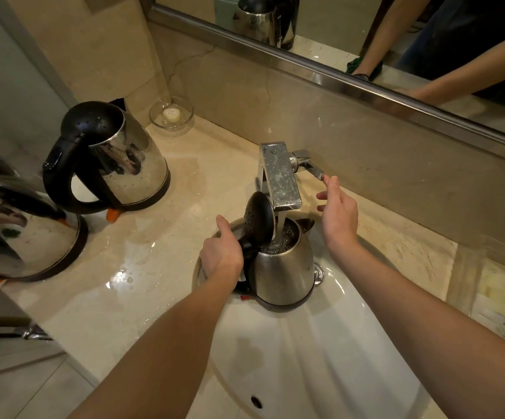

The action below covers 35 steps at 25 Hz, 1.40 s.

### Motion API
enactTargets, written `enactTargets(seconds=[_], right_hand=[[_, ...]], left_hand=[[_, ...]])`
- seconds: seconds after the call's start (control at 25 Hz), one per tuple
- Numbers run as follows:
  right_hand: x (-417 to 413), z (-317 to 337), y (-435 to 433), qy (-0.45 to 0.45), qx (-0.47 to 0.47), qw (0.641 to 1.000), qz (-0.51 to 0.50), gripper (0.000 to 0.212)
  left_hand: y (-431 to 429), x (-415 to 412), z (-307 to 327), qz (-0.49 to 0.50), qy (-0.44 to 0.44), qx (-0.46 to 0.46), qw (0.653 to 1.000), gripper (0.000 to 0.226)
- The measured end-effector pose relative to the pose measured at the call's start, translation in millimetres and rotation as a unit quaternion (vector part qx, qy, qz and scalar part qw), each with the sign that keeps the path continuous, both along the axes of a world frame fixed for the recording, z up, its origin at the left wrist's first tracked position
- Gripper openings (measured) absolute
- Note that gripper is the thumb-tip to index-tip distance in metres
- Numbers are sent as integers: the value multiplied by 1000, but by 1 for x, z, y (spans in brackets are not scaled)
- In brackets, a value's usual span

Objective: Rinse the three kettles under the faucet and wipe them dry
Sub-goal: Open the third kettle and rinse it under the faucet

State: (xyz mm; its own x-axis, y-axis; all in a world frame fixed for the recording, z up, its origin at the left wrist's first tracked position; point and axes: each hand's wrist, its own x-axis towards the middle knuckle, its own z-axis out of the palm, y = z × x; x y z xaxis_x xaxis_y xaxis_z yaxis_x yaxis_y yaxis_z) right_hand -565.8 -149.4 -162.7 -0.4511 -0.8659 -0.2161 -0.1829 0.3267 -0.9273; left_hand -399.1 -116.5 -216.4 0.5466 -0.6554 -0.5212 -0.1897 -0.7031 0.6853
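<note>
First kettle [284, 267] in the sink [321, 358], two more on the counter [154, 237] to its left.
Upright under the faucet [280, 176], lid [259, 216] tipped up on the left, left hand [221, 252] on the handle side, right hand [339, 213] right of the faucet, by its lever [311, 169]. Second kettle [130, 164] left of the sink; third kettle [27, 237] nearer, at the far left. Glass dish [171, 114] in the corner behind the second kettle.

Silver kettle [287, 273], black lid [259, 217]; white sink [336, 358]; cream counter [169, 243] (faintly mottled); silver, black-handled second kettle [136, 164] near its left edge.
</note>
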Motion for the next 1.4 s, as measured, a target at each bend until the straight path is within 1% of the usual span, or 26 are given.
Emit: enactTargets(seconds=[0.08, 0.2, 0.4, 0.64, 0.72, 0.84, 0.92, 1.0, 1.04, 1.08, 1.24, 1.32, 1.4], right_hand=[[1, 2, 1, -3, -4, 1000, 3, 39], [3, 1, 3, 13, -8, 1000, -2, 56], [1, -2, 5, 38, -15, 999, 12, 63], [1, -8, 8, 96, -21, 994, 53, 53], [0, -12, 9, 64, -14, 996, 63, 48], [-2, -26, 15, -5, 27, 1000, 5, 53], [1, -38, 20, -54, 78, 995, -25, 59], [5, -45, 24, -93, 112, 989, -28, 74], [7, -46, 25, -99, 120, 988, -22, 80], [8, -47, 25, -100, 123, 987, -16, 82], [9, -47, 29, -105, 111, 988, -14, 64], [9, -46, 32, -107, 112, 988, -6, 63], [10, -45, 35, -114, 114, 987, 1, 67]], left_hand=[[-1, 0, -3, 3, 1, 0, 1000, 71], [-1, 1, -5, 3, 3, 0, 1000, 70], [-1, 1, -7, 0, -1, -4, 1000, 72], [-3, 2, -11, 3, -2, -8, 1000, 75], [-3, 2, -11, 7, 2, -10, 1000, 74], [-2, 1, -10, 7, 1, -7, 1000, 73], [-1, 1, -9, 4, 1, -8, 1000, 71], [-1, 2, -8, -8, 12, -4, 1000, 72], [-1, 3, -8, -15, 20, -3, 1000, 72], [0, 4, -9, -23, 27, -5, 999, 70], [8, 7, -7, -50, 92, -9, 994, 68], [14, 6, -1, -60, 114, -5, 992, 67], [20, 6, 3, -68, 121, -9, 990, 61]])
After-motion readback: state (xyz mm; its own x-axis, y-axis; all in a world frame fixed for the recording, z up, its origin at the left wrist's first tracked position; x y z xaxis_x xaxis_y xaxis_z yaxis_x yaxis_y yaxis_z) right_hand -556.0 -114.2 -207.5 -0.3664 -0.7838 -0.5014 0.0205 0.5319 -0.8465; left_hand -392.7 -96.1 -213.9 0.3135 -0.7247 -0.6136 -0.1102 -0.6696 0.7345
